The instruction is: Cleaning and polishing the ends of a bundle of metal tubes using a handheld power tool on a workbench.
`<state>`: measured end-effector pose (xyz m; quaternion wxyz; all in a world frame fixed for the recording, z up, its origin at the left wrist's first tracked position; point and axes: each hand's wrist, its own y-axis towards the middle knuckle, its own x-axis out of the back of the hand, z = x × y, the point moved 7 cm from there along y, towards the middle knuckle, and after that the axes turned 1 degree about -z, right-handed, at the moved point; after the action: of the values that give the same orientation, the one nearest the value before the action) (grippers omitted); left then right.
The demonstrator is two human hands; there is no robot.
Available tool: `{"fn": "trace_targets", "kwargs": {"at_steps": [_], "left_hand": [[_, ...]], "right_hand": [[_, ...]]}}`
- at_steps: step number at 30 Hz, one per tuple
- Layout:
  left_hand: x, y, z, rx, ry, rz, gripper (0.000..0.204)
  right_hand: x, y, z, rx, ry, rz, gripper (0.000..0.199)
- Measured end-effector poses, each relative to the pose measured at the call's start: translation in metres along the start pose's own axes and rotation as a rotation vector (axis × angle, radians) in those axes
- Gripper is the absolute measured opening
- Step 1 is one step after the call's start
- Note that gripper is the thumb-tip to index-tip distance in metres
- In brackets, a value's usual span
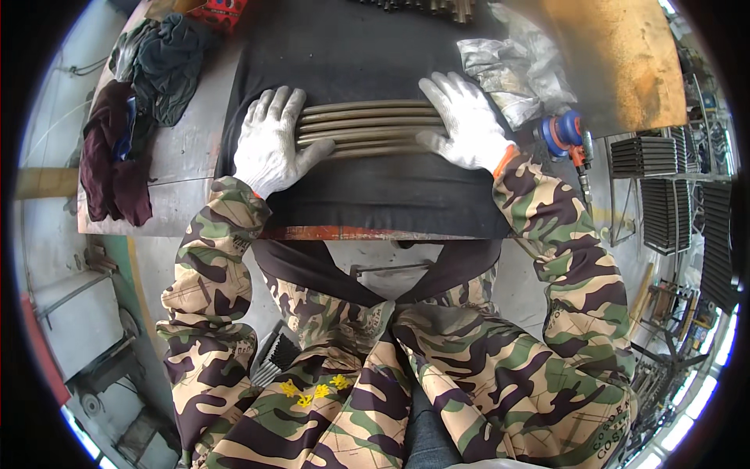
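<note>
Several slim brownish metal tubes lie side by side, running left to right, on a black cloth over the table. At their left ends lies my left hand, in a white knit glove, with fingers stretched forward and the thumb out over the nearest tubes. My right hand, gloved alike, is spread at the right ends, its thumb also reaching in over the near tubes. Both hands lie flat and open, bracketing the row. The tube ends are hidden under the gloves.
On the right sit a blue and red power sander and crumpled whitish plastic. Dark rags lie at the left. More metal tubes are at the far edge. Racks of dark stacked parts stand beyond the table's right side.
</note>
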<state>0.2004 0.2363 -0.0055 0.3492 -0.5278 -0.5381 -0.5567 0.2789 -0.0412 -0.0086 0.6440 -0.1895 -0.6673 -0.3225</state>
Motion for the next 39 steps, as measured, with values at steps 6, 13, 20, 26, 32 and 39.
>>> {"fn": "trace_targets", "kwargs": {"at_steps": [6, 13, 20, 26, 32, 39], "left_hand": [[0.002, 0.000, -0.006, -0.038, 0.024, 0.002, 0.087], [-0.004, -0.008, -0.002, -0.203, -0.047, -0.035, 0.099], [0.007, -0.020, 0.003, -0.113, -0.043, -0.098, 0.103], [0.000, -0.021, 0.003, -0.062, -0.060, -0.027, 0.105], [0.005, -0.025, 0.005, -0.079, -0.041, -0.095, 0.104], [0.002, -0.012, -0.003, -0.098, -0.062, -0.094, 0.100]], "right_hand": [[0.004, -0.006, 0.009, 0.021, -0.022, 0.004, 0.088], [0.004, -0.009, 0.016, 0.040, -0.013, -0.053, 0.082], [0.042, 0.000, -0.030, -0.029, -0.155, -0.269, 0.051], [0.053, 0.002, -0.146, -0.640, -0.301, 0.180, 0.048], [0.047, -0.003, -0.036, -0.081, 0.192, -0.330, 0.065], [-0.003, -0.037, 0.003, -0.066, 0.052, -0.132, 0.076]]}}
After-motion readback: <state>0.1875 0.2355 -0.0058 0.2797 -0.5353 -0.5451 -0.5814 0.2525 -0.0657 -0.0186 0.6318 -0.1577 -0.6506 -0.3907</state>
